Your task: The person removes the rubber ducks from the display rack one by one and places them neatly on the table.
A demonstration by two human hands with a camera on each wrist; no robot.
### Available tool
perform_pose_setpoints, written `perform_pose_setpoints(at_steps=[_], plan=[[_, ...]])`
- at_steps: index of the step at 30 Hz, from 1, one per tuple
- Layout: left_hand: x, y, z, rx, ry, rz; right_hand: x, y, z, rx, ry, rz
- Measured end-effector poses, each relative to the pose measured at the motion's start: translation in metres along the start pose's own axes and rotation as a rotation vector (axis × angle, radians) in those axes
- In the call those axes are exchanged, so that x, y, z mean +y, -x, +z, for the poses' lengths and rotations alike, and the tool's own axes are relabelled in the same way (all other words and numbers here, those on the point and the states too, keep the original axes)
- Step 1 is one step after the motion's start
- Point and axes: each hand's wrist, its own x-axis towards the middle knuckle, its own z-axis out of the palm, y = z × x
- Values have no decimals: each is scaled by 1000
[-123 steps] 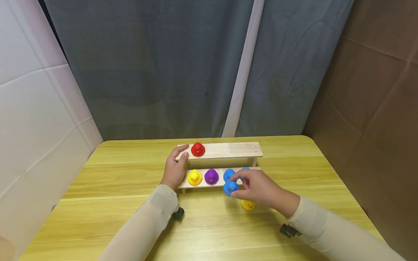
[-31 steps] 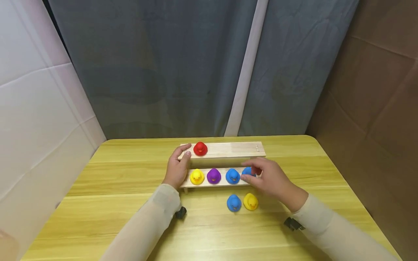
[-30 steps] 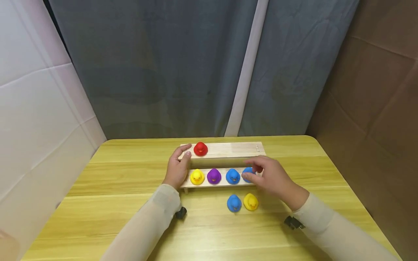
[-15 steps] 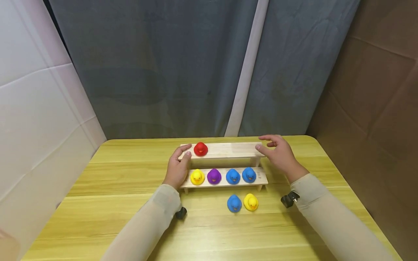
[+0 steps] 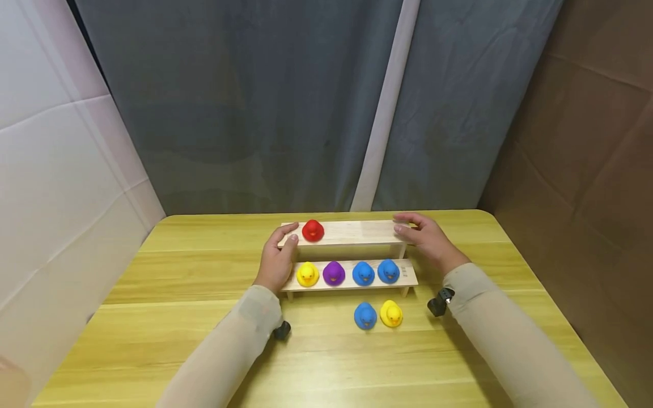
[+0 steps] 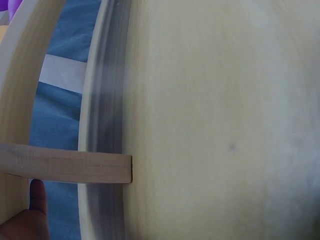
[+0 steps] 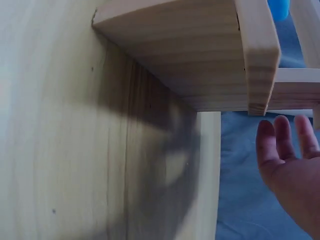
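A pale wooden stand (image 5: 352, 286) with two steps stands on the table. My left hand (image 5: 277, 258) holds the left end of its upper step (image 5: 357, 232), thumb at the front edge and index finger toward the back. At the right end, my right hand (image 5: 425, 238) spans the same step between thumb and index finger; its other fingers hang beside the wood in the right wrist view. A red duck (image 5: 313, 230) sits on the upper step. Along the lower step are a yellow duck (image 5: 308, 274), a purple duck (image 5: 334, 273) and two blue ducks (image 5: 363, 273).
On the table (image 5: 194, 340) in front of the stand are a loose blue duck (image 5: 365, 315) and a loose yellow duck (image 5: 391, 313). A grey curtain (image 5: 245, 113) hangs behind the table, with a white cloth (image 5: 61, 170) at left and a brown one (image 5: 581, 170) at right.
My right hand set a blue duck on the table, left the rightmost blue duck on the lower step, and moved up and back to the upper step's right end. My left hand stayed.
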Motion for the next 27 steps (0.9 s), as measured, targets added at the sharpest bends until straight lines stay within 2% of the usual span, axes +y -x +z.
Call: perform_pose_setpoints(at_steps=[6, 13, 20, 27], plan=[[0, 0, 0, -2, -6, 5, 3, -4, 8, -9, -61, -15], [1, 1, -1, -5, -8, -8, 7, -6, 12, -5, -128, 33], [1, -1, -3, -1, -9, 24, 7, -6, 13, -27, -102, 41], [3, -1, -6, -27, -26, 13, 9, -8, 14, -39, -101, 47]])
